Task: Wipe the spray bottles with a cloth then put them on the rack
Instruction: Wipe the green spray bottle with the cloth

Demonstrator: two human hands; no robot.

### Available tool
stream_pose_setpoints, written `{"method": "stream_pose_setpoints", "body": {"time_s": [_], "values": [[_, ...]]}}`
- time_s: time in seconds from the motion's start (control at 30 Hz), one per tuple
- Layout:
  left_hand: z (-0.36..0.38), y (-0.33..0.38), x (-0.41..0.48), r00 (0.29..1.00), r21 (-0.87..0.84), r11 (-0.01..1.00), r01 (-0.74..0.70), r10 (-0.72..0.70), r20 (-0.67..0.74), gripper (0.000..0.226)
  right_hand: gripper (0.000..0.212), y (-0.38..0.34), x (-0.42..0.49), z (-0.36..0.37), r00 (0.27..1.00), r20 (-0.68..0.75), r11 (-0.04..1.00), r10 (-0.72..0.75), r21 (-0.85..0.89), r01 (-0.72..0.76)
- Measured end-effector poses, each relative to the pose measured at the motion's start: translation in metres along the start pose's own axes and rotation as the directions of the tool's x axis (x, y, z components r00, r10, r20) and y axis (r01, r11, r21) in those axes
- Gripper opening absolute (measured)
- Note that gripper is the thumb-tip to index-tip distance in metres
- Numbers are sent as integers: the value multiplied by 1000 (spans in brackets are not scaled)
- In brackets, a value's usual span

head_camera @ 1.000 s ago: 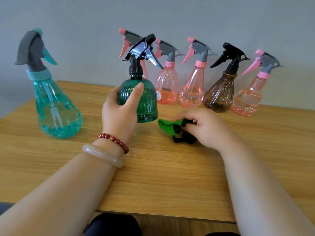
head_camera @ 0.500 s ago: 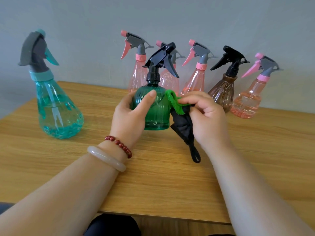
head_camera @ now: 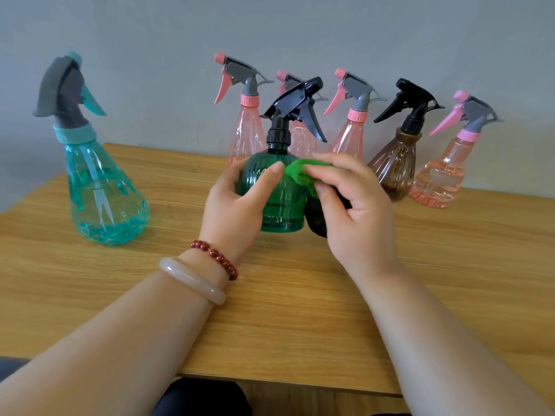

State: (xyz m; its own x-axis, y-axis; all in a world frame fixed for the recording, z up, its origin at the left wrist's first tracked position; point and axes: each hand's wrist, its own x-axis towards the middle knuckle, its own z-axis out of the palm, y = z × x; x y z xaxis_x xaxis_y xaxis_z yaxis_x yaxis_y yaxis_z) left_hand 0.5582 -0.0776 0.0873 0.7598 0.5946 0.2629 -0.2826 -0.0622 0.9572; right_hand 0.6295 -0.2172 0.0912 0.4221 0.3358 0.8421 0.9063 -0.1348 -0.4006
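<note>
While facing a desk (head_camera: 270, 325) with a teal bottle (head_camera: 102, 187) upright at its far left, holds the green bottle (head_camera: 282, 202), standing near the desk's middle, in the left grip (head_camera: 237, 211), fingers and thumb curled round its belly. Pinches a green-and-black cloth (head_camera: 297, 172) in the right grip (head_camera: 357, 211) against that bottle's right shoulder. Looks past both onto a row by the wall: four pink bottles (head_camera: 244, 139), a brown bottle (head_camera: 396, 166) second from right.
</note>
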Motion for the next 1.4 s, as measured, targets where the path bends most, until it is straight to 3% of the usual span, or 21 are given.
{"method": "stream_pose_setpoints", "body": {"time_s": [0.13,0.23,0.33,0.43,0.5,0.57,0.77,0.87,0.97,1.1,1.17,1.27,1.4], "values": [[0,-2,0,1000,-34,999,-10,10,14,41,30,-2,-1,12,998,20,996,-54,-67,55],[-1,1,0,999,-64,997,-39,38,-19,28,19,-1,-4,12,987,4,984,-161,-74,161],[-3,4,0,999,-110,993,-29,26,-32,31,15,-3,-7,14,952,78,950,-296,-83,302],[-4,1,1,998,-37,998,-59,59,6,28,19,-1,-5,16,978,-17,974,-207,-100,204],[0,0,-2,997,-34,999,-38,40,68,39,22,2,-1,15,986,-149,993,-69,-105,53],[3,-3,-4,994,-36,999,-13,17,111,49,24,6,-1,10,983,-186,996,-5,-90,-12],[0,2,0,999,-62,998,-6,9,50,50,17,4,-7,5,977,-7,977,-211,-32,211],[-5,4,2,1000,-95,995,-4,5,5,37,14,-2,-9,16,956,66,957,-285,-31,288],[-4,3,1,1000,-64,998,-13,14,14,36,17,-2,-8,17,979,5,979,-204,-27,204],[4,2,-6,993,-61,998,35,-28,112,40,22,6,-4,8,984,-171,998,59,-17,-62],[5,1,-6,990,-67,997,42,-32,140,40,23,8,-5,4,981,-168,995,98,9,-98],[3,2,-3,994,-107,993,46,-34,107,50,22,6,-6,4,996,-90,1000,-21,6,22],[-7,0,3,1000,0,1000,-17,17,-7,29,15,-1,-9,13,973,93,977,-211,50,207]]}}
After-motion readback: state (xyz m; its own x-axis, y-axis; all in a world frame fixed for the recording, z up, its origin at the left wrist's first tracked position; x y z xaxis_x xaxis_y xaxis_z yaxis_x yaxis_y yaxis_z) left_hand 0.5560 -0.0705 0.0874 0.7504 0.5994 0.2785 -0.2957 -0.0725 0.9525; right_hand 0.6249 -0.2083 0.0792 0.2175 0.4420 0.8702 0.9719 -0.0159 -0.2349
